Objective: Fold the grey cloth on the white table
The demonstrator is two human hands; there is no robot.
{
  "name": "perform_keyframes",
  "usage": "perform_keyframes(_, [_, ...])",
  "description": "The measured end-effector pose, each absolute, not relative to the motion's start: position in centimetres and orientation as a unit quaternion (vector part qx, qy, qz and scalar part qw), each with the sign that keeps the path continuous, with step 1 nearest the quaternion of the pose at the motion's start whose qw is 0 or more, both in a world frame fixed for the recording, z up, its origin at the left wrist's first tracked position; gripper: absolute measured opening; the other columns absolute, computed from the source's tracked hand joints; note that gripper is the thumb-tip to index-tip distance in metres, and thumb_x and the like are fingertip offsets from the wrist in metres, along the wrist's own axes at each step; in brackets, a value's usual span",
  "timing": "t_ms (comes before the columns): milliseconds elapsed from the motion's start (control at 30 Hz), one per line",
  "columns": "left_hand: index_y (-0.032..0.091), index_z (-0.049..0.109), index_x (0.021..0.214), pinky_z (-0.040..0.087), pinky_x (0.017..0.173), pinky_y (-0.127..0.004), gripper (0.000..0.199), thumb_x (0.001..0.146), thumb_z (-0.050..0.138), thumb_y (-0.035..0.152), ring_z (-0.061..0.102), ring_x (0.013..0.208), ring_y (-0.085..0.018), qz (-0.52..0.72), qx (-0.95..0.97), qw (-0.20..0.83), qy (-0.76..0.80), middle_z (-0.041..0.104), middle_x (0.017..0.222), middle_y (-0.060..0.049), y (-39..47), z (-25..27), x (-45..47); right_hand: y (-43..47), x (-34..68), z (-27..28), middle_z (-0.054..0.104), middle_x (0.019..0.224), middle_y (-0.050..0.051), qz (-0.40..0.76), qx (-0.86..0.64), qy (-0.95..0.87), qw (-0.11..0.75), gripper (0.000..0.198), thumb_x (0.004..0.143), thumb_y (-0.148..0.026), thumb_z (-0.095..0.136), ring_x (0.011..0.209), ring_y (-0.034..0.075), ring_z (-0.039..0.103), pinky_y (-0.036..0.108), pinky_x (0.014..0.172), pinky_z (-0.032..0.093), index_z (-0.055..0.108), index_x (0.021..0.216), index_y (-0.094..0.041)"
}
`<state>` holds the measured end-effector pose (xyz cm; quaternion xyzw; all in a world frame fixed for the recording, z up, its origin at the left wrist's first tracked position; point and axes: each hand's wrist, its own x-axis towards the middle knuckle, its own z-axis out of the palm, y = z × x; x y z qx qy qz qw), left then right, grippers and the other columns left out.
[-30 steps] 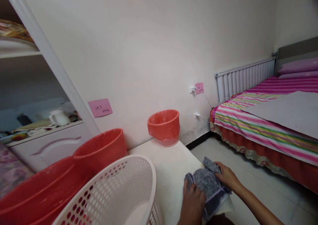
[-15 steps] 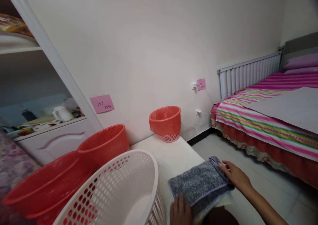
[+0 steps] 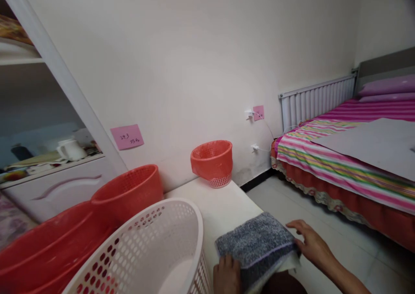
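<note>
A folded grey towel (image 3: pixel 256 246) with a purple stripe lies flat at the near right corner of a white table (image 3: pixel 220 203). My left hand (image 3: pixel 227 274) presses on the towel's near left edge, fingers together. My right hand (image 3: pixel 308 242) rests at the towel's right edge, fingers spread and touching the cloth. Neither hand lifts the towel.
A white perforated laundry basket (image 3: pixel 152 250) stands at the left of the towel. Red baskets (image 3: pixel 126 192) sit behind it, and a small red bin (image 3: pixel 212 162) stands by the wall. A striped bed (image 3: pixel 343 160) fills the right; a white cabinet (image 3: pixel 48 173) is at the left.
The towel went from bunched between both hands to spread flat on the table. My right hand slid off its top to the right edge; my left hand moved left and lower.
</note>
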<state>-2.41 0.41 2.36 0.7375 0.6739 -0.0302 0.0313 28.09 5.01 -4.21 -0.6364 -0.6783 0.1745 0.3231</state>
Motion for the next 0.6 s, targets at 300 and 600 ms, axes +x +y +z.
perform_keyframes(300, [0.023, 0.066, 0.104, 0.043, 0.083, -0.042, 0.042, 0.088, 0.031, 0.005, 0.059, 0.105, -0.028, 0.006, 0.729, 0.0, 0.685, 0.068, 0.111, -0.005, -0.1, 6.2, -2.0, 4.7, 25.9, -3.5, 0.059, 0.106, 0.003, 0.184, -0.626, -0.676, 0.342, 0.027, 0.094, -0.036, 0.03, 0.089, 0.019, 0.064, 0.034, 0.081, 0.049, 0.055, 0.096, -0.027])
perform_keyframes(600, [0.021, 0.067, 0.112, 0.048, 0.086, -0.04, 0.047, 0.085, 0.034, 0.002, 0.061, 0.112, -0.029, -0.075, 0.716, 0.049, 0.692, 0.067, 0.121, -0.011, -1.2, 1.9, -2.8, 1.6, 26.8, -6.5, 0.056, 0.106, 0.003, 0.211, -0.591, -0.699, 0.344, 0.03, 0.095, -0.039, 0.027, 0.087, 0.018, 0.062, 0.031, 0.074, 0.048, 0.055, 0.101, -0.029])
